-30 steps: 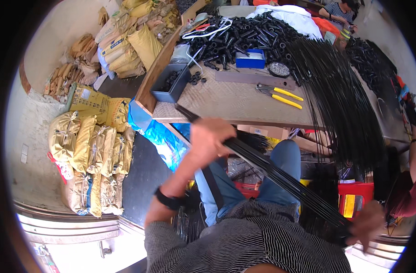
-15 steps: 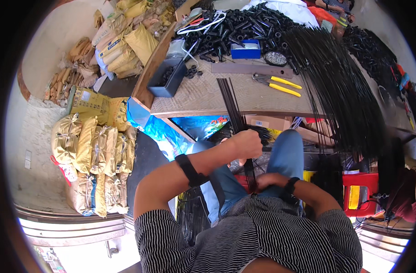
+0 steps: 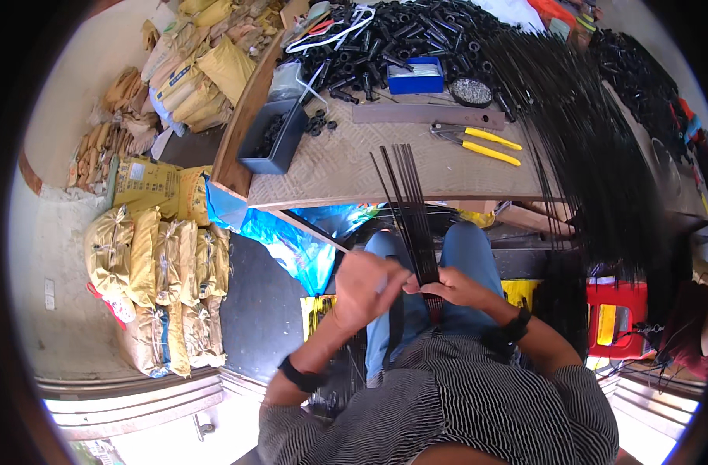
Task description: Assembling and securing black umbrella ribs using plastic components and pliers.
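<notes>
A bundle of thin black rods point(image 3: 417, 209) stands over my lap, its far ends fanned apart in front of the table edge. My right hand point(image 3: 461, 287) is closed round the rods near their lower part, thumb pointing left. Just left of the bundle is my left hand point(image 3: 368, 285), its fingers close to the rods and smeared by motion. Whether it pinches any rod, I cannot tell. The near ends of the bundle reach down between my thighs.
The table point(image 3: 331, 174) holds yellow-handled pliers point(image 3: 491, 146), a flat metal bar point(image 3: 416, 115), a grey bin point(image 3: 274, 138) of black parts, a blue box point(image 3: 415, 76), and a heap of black tubular parts point(image 3: 369, 58). Long black rods point(image 3: 579, 147) overhang its right side. Tan sacks point(image 3: 164, 260) stand left.
My left hand has come off its fist grip round the rods and moved left and down. My right hand has risen from the lower ends onto the bundle. The rods have spread wider.
</notes>
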A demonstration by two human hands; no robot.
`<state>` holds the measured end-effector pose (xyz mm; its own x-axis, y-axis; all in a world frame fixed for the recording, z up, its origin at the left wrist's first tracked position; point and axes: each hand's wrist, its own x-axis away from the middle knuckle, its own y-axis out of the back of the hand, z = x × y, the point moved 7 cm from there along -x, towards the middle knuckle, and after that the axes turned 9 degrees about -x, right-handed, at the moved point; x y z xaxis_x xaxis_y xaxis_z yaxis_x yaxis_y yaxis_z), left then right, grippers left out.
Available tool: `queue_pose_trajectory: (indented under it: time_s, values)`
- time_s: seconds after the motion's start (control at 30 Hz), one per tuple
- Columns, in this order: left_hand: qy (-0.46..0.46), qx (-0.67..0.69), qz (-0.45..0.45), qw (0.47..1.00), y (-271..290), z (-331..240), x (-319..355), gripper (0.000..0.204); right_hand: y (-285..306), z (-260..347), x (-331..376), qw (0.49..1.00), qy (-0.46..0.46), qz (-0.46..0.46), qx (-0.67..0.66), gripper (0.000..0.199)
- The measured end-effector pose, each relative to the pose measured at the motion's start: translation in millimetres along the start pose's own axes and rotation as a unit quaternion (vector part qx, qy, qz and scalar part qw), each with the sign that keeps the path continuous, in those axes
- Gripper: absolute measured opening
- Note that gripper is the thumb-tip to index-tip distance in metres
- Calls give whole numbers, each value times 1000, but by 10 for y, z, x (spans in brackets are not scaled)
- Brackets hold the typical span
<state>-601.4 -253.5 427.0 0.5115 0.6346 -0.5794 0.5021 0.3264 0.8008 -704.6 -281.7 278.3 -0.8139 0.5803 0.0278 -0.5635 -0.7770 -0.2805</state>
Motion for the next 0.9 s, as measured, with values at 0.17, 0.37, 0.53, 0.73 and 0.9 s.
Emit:
queue_pose_trajectory:
  time_s: [0.17, 0.37, 0.53, 0.73, 0.9]
  values:
    - [374, 512, -91, 768, -362, 292, 36, 33, -197, 279, -46, 987, -65, 106, 98, 30]
    - [324, 593, -135, 724, -569, 182, -5, 64, 283, 1514, -196, 978, 110, -72, 164, 31]
    - [290, 654, -45, 697, -680, 201, -250, 80, -101, 2338, -442, 965, 191, 93, 156, 27]
    - [411, 605, -60, 680, -823, 420, -170, 27, 364, 1850, -406, 941, 175, -130, 260, 21]
    - [430, 693, -73, 575, -836, 402, -97, 33, 486, 1607, -317, 943, 81, -240, 217, 14]
